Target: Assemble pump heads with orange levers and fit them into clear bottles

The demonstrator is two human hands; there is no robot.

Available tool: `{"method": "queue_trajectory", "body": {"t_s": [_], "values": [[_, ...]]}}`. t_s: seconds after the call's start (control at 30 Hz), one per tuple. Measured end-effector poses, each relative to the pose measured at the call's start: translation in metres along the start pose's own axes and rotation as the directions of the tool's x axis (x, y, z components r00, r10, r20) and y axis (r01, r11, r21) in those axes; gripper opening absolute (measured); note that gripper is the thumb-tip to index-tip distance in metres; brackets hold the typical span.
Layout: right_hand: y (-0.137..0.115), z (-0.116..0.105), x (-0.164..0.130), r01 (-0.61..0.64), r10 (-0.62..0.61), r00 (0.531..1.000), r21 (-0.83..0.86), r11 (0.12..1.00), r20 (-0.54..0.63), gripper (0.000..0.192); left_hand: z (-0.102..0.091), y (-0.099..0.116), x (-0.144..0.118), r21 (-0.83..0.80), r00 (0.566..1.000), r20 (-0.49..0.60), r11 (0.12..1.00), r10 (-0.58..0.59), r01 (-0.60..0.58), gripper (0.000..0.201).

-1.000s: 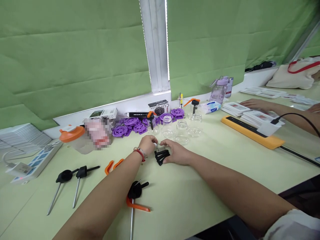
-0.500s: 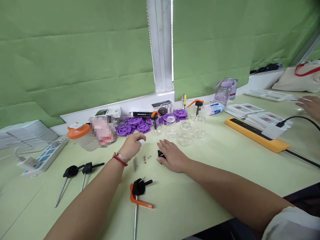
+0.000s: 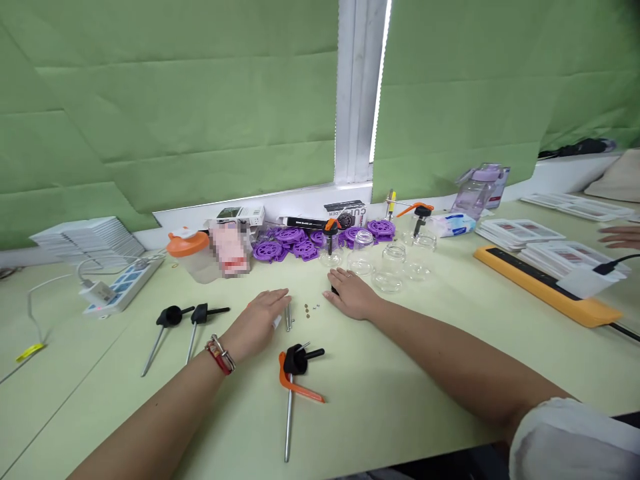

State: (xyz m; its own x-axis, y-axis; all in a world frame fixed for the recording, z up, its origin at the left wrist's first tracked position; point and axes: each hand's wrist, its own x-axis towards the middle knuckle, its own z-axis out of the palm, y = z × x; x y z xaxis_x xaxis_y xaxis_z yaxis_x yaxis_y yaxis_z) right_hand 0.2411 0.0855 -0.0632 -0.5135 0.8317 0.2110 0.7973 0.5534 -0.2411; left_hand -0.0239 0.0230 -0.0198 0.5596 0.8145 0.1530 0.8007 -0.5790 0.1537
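My left hand is palm down, low over the table, fingers stretched forward. A small white piece shows at its thumb side, mostly hidden. Just right of its fingertips lie thin metal pins and several tiny brass pieces. My right hand lies on the table, fingers extended over a mostly covered black part. Nearer me, a black grinder-like head with a metal rod and an orange lever lies between my forearms. Two more black heads with rods lie left.
Behind my hands stand clear glass jars and purple slotted discs. An orange-lidded cup and a white power strip are left. A yellow power strip, stacked white trays and another person's hand are right.
The view has swung left. My left hand has come back toward me from beyond the pins and flattened, its pinch loosened. My right hand stays over the black part.
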Motion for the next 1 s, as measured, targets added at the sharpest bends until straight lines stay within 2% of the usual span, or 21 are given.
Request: {"method": "queue_trajectory", "body": {"t_s": [0.07, 0.13, 0.3, 0.4, 0.53, 0.7, 0.83, 1.0], "values": [[0.003, -0.001, 0.003, 0.002, -0.002, 1.000, -0.006, 1.000, 0.001, 0.065, 0.002, -0.001, -0.003, 0.061, 0.995, 0.051, 0.994, 0.082, -0.085, 0.068], [0.005, 0.000, 0.004, 0.005, -0.005, 1.000, -0.001, 1.000, -0.002, 0.066, 0.002, -0.001, -0.005, 0.076, 0.991, 0.070, 0.990, 0.116, -0.122, 0.067], [0.005, 0.000, 0.000, -0.009, 0.009, 0.999, 0.012, 1.000, -0.038, 0.069, 0.000, 0.007, -0.002, 0.005, 0.995, 0.018, 0.996, 0.094, -0.094, 0.034], [0.001, -0.004, -0.004, 0.016, -0.018, 0.996, -0.025, 1.000, -0.091, 0.066, -0.001, 0.015, 0.003, 0.003, 0.997, 0.011, 0.997, 0.074, -0.074, 0.027], [-0.007, -0.009, -0.011, 0.174, -0.182, 0.975, -0.071, 0.982, -0.129, 0.048, 0.000, 0.019, 0.003, 0.013, 0.995, 0.025, 0.996, 0.092, -0.093, 0.027], [-0.017, -0.007, -0.016, 0.438, -0.444, 0.889, -0.077, 0.896, -0.114, 0.034, -0.001, 0.019, -0.001, 0.008, 0.991, 0.063, 0.993, 0.121, -0.122, 0.036], [-0.019, -0.006, -0.017, 0.474, -0.482, 0.869, -0.089, 0.876, -0.115, 0.033, -0.003, 0.021, 0.002, 0.035, 0.976, 0.120, 0.982, 0.179, -0.185, 0.055], [-0.018, -0.006, -0.017, 0.463, -0.476, 0.868, -0.117, 0.879, -0.141, 0.031, 0.000, 0.026, 0.018, 0.108, 0.953, 0.159, 0.955, 0.259, -0.277, 0.057]]}}
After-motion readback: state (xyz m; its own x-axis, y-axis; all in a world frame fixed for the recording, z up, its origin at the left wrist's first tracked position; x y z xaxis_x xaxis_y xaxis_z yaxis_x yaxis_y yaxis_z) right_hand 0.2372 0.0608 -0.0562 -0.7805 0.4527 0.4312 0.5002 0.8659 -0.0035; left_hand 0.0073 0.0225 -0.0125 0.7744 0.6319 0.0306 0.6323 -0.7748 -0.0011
